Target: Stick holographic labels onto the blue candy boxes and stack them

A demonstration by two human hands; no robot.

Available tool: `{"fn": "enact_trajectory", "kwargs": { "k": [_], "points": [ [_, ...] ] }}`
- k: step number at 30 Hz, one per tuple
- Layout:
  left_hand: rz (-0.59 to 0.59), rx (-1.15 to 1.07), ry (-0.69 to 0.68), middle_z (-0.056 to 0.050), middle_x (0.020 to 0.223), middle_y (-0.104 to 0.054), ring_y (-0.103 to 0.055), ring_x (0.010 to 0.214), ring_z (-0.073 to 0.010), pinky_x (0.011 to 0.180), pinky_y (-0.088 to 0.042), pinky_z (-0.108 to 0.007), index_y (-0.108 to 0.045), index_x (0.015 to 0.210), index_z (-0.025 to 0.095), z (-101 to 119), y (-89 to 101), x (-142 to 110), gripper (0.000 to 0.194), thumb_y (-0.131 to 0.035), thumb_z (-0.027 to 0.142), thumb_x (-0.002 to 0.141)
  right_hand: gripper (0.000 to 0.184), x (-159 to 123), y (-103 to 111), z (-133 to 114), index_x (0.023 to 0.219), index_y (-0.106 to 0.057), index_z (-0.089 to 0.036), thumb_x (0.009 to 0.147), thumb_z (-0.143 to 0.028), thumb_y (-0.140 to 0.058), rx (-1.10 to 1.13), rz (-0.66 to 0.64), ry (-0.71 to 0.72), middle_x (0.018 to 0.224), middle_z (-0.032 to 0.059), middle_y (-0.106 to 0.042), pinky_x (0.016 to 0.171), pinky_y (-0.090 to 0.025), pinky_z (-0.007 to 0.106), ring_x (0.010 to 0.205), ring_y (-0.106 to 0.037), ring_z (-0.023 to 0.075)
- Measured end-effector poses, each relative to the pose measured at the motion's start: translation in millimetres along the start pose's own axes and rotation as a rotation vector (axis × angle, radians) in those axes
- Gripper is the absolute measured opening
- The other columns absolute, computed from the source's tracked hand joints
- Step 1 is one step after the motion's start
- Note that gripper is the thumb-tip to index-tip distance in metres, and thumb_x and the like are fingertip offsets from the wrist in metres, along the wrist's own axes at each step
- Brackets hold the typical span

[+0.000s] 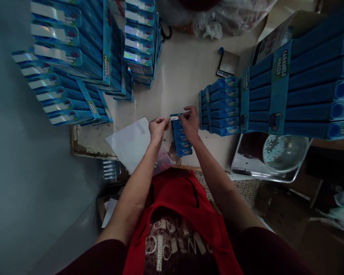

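Note:
Between my two hands is a small white sticker strip (174,118), at the far end of a row of blue candy boxes (182,138) on the table. My left hand (158,130) pinches the strip's left end. The fingers of my right hand (190,124) are closed at its right end, over the top box. A white sheet (132,142) lies under my left wrist, reaching past the table's front edge. Right beside my right hand stands a stack of blue boxes (220,107) with round blue ends and no shiny strips.
Stacked blue boxes with shiny strips (74,76) fill the left side. Taller box stacks (298,88) stand at right. Behind are a small scale (228,63) and plastic bags (212,28). At front right, a metal tray (263,173) holds a bowl (296,154) with pale blue pieces.

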State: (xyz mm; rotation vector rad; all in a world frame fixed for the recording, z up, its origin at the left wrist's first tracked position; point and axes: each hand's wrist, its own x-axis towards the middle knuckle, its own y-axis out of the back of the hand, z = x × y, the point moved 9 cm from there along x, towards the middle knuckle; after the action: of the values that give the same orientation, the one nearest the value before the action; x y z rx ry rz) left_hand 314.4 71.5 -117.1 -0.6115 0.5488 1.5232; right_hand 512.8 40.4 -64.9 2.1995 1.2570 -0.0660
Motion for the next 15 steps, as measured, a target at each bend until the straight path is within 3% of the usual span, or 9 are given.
{"fn": "enact_trajectory", "kwargs": {
  "k": [8, 15],
  "points": [
    [-0.001, 0.021, 0.012, -0.002, 0.071, -0.07, -0.064, 0.065, -0.0139, 0.065, -0.053, -0.028, -0.073, 0.078, 0.018, -4.4, -1.4, 1.9, 0.039, -0.098, 0.048, 0.073, 0.034, 1.0, 1.7, -3.0, 0.114, -0.058, -0.029, 0.082, -0.026, -0.069, -0.025, -0.002, -0.005, 0.084, -0.0044, -0.069, 0.09, -0.05, 0.036, 0.085, -0.069, 0.0216],
    [-0.053, -0.066, 0.095, -0.003, 0.077, -0.074, -0.069, 0.072, -0.0155, 0.074, -0.058, -0.03, -0.076, 0.084, 0.018, -24.0, -4.4, 10.3, 0.04, -0.101, 0.047, 0.07, 0.044, 7.3, 5.4, 0.1, 0.121, -0.056, -0.025, 0.08, -0.025, -0.072, -0.114, 0.015, -0.021, 0.087, -0.0022, -0.068, 0.093, -0.05, 0.039, 0.089, -0.068, 0.0233]
  ]
}}
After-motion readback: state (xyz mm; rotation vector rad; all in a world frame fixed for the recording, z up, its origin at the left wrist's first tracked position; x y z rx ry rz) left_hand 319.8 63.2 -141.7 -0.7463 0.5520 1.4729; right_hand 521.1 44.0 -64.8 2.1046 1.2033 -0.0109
